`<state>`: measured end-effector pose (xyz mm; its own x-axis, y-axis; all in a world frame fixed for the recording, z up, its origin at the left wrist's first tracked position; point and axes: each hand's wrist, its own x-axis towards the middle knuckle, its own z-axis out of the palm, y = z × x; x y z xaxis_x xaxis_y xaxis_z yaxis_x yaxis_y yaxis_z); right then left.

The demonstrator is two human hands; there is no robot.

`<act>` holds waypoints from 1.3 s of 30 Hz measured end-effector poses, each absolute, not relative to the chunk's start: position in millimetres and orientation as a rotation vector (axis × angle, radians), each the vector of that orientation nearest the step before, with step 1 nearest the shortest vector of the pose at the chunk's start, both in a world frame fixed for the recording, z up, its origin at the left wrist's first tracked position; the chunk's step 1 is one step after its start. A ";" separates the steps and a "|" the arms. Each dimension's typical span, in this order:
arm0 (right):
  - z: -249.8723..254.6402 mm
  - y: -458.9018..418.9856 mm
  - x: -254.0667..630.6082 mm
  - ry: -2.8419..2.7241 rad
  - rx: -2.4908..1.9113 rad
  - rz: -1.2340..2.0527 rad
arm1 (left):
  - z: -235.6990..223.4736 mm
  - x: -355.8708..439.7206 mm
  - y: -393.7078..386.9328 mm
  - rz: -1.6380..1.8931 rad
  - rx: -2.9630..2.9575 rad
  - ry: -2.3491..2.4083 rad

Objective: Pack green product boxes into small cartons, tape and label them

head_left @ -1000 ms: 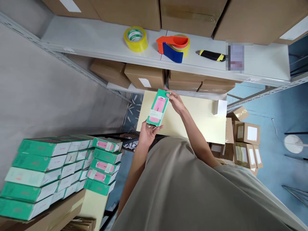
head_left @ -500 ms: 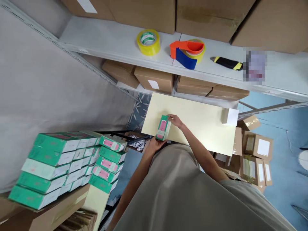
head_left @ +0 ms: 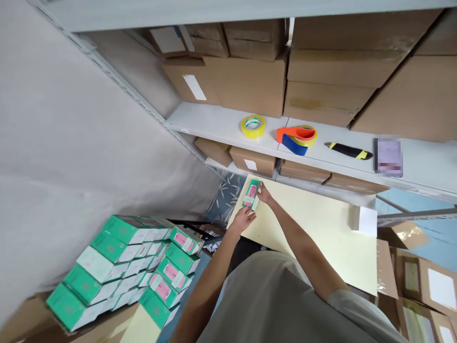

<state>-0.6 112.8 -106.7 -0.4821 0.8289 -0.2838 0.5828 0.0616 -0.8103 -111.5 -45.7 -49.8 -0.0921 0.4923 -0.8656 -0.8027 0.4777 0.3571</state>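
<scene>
Down at the near left, stacked cartons (head_left: 85, 286), green and white, and here's the left hand (head_left: 243, 219), fingers loosely spread and open, at the near end of the green box (head_left: 251, 194)! The right hand (head_left: 263, 193) is half curled at its far right edge, whether truly gripping I cannot tell. That box lies pink picture up at the left end of the cream table (head_left: 307, 219), white box (head_left: 364, 221) over right; beyond, on the shelf (head_left: 221, 128), tape roll (head_left: 253, 126), orange-and-blue dispenser (head_left: 293, 139) and cutter (head_left: 348, 151)
</scene>
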 end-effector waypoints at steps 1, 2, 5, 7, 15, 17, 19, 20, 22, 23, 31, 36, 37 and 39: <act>-103.4 111.0 1.7 -2.060 -1.437 1.412 | -43.5 -109.6 -47.1 1.133 -0.303 1.222; -101.1 106.8 4.9 -2.029 -1.448 1.450 | -37.8 -106.7 -51.1 1.153 -0.294 1.195; -98.7 83.4 17.0 -1.966 -1.442 1.549 | -24.2 -95.4 -77.5 1.220 -0.300 1.126; -99.8 61.2 25.1 -1.914 -1.424 1.619 | -17.3 -89.3 -104.2 1.266 -0.327 1.095; -87.6 -40.2 77.7 -1.658 -1.376 1.969 | 9.8 -107.2 -213.2 1.497 -0.626 1.171; -71.5 -61.0 93.2 -1.576 -1.291 2.059 | 19.2 -118.9 -234.4 1.567 -0.669 1.174; -50.7 -79.8 99.7 -1.537 -1.241 2.124 | 28.0 -129.3 -255.0 1.637 -0.694 1.153; -39.7 -89.0 97.7 -1.549 -1.229 2.142 | 31.9 -133.9 -265.7 1.666 -0.705 1.137; -18.5 -108.4 81.9 -1.608 -1.189 2.164 | 39.0 -142.8 -289.5 1.720 -0.728 1.098; -8.9 -119.3 68.5 -1.649 -1.157 2.172 | 42.3 -147.8 -303.7 1.753 -0.738 1.076; 56.9 -262.6 -89.6 -2.044 -0.768 2.278 | 55.5 -221.7 -519.0 2.253 -0.844 0.866; 79.4 -390.6 -161.7 -2.132 -0.586 2.428 | 35.7 -257.9 -689.8 2.576 -1.092 0.817; 81.2 -414.5 -169.7 -2.154 -0.575 2.458 | 30.2 -263.0 -717.4 2.603 -1.163 0.821; 83.5 -456.6 -180.0 -2.240 -0.536 2.530 | 18.5 -273.4 -764.4 2.627 -1.322 0.827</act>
